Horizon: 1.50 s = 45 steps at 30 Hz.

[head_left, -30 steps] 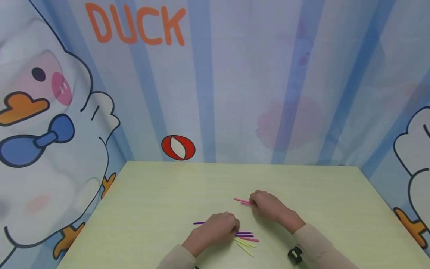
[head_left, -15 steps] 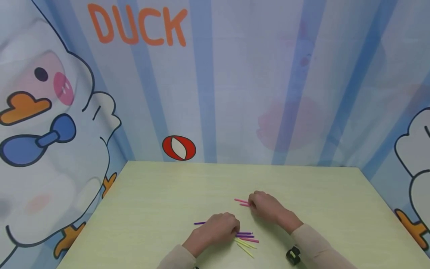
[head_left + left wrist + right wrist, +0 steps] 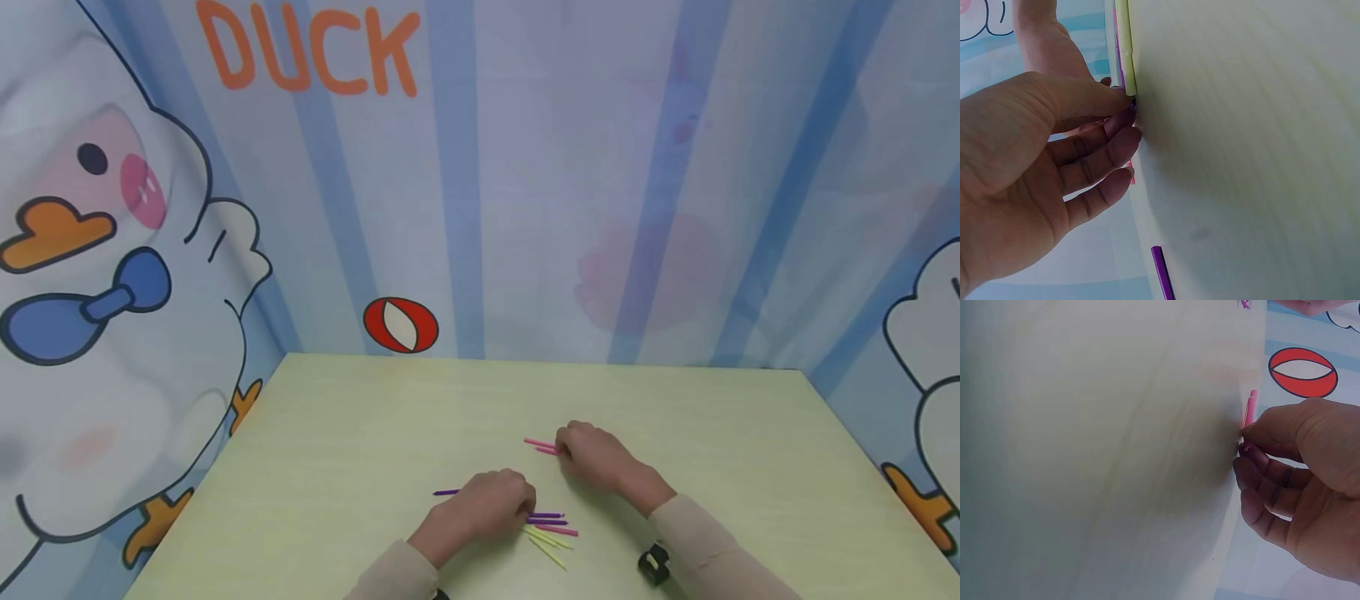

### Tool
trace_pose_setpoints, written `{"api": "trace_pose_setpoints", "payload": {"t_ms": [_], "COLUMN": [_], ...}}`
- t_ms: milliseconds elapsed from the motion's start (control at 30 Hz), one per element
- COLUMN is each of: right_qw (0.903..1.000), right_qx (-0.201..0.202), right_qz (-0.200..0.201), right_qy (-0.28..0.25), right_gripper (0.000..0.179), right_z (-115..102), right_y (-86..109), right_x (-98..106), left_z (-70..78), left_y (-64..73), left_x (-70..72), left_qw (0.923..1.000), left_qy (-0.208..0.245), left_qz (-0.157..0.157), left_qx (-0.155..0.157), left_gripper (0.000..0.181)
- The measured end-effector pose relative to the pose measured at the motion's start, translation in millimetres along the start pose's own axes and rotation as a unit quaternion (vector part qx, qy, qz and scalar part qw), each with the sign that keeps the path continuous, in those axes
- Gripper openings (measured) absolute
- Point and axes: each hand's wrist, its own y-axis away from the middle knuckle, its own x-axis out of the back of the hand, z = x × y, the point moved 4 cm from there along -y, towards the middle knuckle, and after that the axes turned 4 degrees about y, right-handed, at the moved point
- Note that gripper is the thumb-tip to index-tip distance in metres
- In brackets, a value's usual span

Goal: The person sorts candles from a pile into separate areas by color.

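Observation:
Low over the table, my left hand [image 3: 487, 504] pinches a thin purple stick [image 3: 551, 515] by its near end, thumb and forefinger together. Beside it fan out a pink stick [image 3: 562, 531] and several yellow sticks [image 3: 551, 543]. In the left wrist view a yellow stick [image 3: 1127, 62] runs alongside the thumb tip. A lone purple stick [image 3: 446, 492] pokes out left of that hand. Farther back, my right hand [image 3: 596, 454] pinches two pink sticks [image 3: 540, 443] at their right ends, which its fingers hide. The right wrist view shows these pink sticks [image 3: 1250, 409] lying close along the tabletop.
The pale yellow table [image 3: 375, 408] meets a striped blue backdrop [image 3: 525, 208] printed with a duck and a red ball. A small black object [image 3: 654, 565] is by the right sleeve [image 3: 705, 537].
The two pink sticks at the right hand have shifted slightly against each other. Both hands stay almost in place, and the head view tilts a little.

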Motion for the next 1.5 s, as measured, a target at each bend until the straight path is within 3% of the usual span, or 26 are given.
{"api": "trace_pose_setpoints", "payload": {"t_ms": [1033,1500], "right_qw": [0.9998,0.9973], "right_qx": [0.001,0.066], "right_qz": [0.016,0.032], "right_qy": [0.008,0.004], "right_gripper": [0.005,0.008], "right_z": [5,-11], "right_y": [4.4,23.8], "right_x": [4,21], "left_z": [-0.8,-0.6], "left_y": [-0.7,-2.0], "left_x": [-0.9,-1.9], "left_qw": [1.0000,1.0000], "left_qy": [0.002,0.007], "left_qz": [0.003,-0.002], "left_qx": [0.001,0.003], "left_gripper": [0.009,0.007]}}
